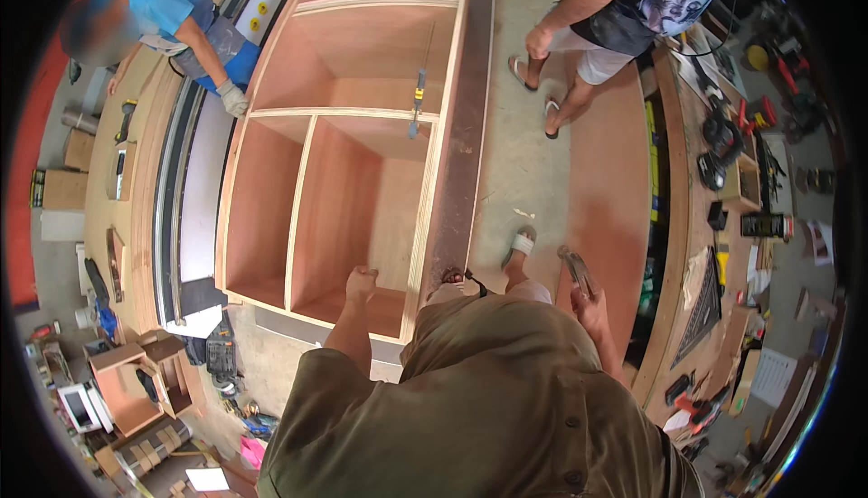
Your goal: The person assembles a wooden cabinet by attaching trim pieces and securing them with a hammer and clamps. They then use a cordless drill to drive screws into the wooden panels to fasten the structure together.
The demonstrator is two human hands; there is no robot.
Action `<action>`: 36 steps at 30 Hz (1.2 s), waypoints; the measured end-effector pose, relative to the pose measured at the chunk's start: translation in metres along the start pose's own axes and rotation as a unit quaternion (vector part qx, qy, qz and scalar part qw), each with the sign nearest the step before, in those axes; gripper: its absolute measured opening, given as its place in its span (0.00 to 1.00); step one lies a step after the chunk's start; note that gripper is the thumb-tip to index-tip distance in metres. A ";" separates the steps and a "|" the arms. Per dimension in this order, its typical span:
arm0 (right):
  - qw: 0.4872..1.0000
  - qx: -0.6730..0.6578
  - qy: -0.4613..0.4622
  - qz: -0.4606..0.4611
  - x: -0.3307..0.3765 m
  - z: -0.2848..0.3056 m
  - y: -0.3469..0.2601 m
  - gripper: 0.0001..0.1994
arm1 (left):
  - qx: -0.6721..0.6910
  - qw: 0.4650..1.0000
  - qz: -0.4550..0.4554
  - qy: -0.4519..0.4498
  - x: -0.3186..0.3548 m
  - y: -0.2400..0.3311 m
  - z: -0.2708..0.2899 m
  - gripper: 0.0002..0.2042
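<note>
A large open plywood cabinet [298, 118] with reddish panels and pale edges lies ahead of me, split into compartments by dividers. My left hand [362, 283] is closed over its near right compartment; what the fingers hold, if anything, is hidden. To my right, beside my leg, my right hand [589, 306] grips a hammer [576, 267] whose metal head points up and forward. A bar clamp [419, 98] with a blue and yellow handle sits at the cross divider, near the cabinet's right side.
At the cabinet's far left a co-worker's gloved hand [233, 100] touches its edge. Another person [624, 18] in sandals stands at the far right. A workbench [674, 317] with tools runs along my right. Small wooden boxes [136, 385] and a black tool case [221, 353] lie at the lower left.
</note>
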State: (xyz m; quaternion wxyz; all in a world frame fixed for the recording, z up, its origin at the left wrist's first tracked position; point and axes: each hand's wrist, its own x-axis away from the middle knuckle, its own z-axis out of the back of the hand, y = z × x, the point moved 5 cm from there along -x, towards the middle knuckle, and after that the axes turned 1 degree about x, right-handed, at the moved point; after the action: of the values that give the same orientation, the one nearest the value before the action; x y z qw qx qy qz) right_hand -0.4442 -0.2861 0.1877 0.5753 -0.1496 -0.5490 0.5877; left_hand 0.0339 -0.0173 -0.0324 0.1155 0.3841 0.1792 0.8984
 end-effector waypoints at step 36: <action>0.924 0.349 -0.151 0.044 -0.546 -0.032 -0.205 0.08 | 0.508 0.821 0.199 0.168 -0.310 0.364 0.031 0.25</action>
State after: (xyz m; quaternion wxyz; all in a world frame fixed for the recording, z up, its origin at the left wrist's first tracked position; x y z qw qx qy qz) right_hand -0.1532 -0.7840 0.0949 0.4746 0.1277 -0.3821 0.7826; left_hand 0.2416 -0.4480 -0.0641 -0.3093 0.2584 0.5464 0.7342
